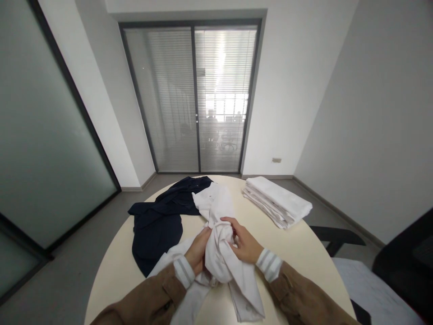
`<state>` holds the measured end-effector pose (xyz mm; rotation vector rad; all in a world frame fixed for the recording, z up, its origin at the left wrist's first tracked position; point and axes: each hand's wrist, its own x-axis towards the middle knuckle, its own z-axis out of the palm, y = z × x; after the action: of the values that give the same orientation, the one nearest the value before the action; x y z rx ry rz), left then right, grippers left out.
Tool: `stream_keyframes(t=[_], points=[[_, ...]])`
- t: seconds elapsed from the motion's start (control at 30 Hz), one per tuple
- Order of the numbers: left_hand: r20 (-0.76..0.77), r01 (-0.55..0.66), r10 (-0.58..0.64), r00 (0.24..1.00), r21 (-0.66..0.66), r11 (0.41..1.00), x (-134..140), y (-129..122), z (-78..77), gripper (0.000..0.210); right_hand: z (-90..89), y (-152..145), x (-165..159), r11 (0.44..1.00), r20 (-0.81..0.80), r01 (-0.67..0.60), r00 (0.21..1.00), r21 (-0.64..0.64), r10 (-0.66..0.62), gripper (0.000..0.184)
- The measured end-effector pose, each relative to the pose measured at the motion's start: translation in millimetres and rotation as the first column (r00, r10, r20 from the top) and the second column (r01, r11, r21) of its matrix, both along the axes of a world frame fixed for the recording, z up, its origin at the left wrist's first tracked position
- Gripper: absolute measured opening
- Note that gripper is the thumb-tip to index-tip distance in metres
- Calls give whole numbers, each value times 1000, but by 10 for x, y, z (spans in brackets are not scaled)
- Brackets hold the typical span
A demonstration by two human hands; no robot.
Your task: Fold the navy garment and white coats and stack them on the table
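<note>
A crumpled white shirt [219, 257] lies bunched at the front of the table, one cuffed sleeve trailing toward me. My left hand [199, 249] grips its bunched cloth from the left, the fingers partly hidden in the folds. From the right, my right hand [244, 241] is closed on the same shirt, thumb and fingers on the gathered fabric. The upper part of the shirt spreads away from me, over the edge of a dark navy garment [157, 232] that lies rumpled on the left.
A stack of folded white cloth [277, 201] sits at the table's back right. The round cream table [297, 266] has its edge close on both sides. A black chair [406, 262] stands at the right, and a glass door with blinds [196, 99] is behind.
</note>
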<state>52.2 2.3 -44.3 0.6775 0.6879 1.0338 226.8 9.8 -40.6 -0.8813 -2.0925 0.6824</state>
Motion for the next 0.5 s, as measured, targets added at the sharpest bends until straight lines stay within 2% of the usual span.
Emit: stream_keyframes(t=[0.13,0.27,0.33,0.43,0.5], points=[[-75,-98,105,992,97,990,-25,-13,-32,44,-1,9,21,999,6,29,1000,-25,-29,72],[-256,-39,108,961,261,965,-72,-44,16,60,4,15,27,999,-8,41,999,-26,-41,59],[-401,13,139,905,352,936,-105,-42,54,60,-4,25,32,998,5,54,999,-14,-54,54],[-578,87,226,784,464,882,-161,-9,97,38,-28,50,44,991,65,134,989,28,-136,50],[-646,135,271,714,506,852,-201,21,113,34,-36,69,58,983,101,174,979,55,-179,44]])
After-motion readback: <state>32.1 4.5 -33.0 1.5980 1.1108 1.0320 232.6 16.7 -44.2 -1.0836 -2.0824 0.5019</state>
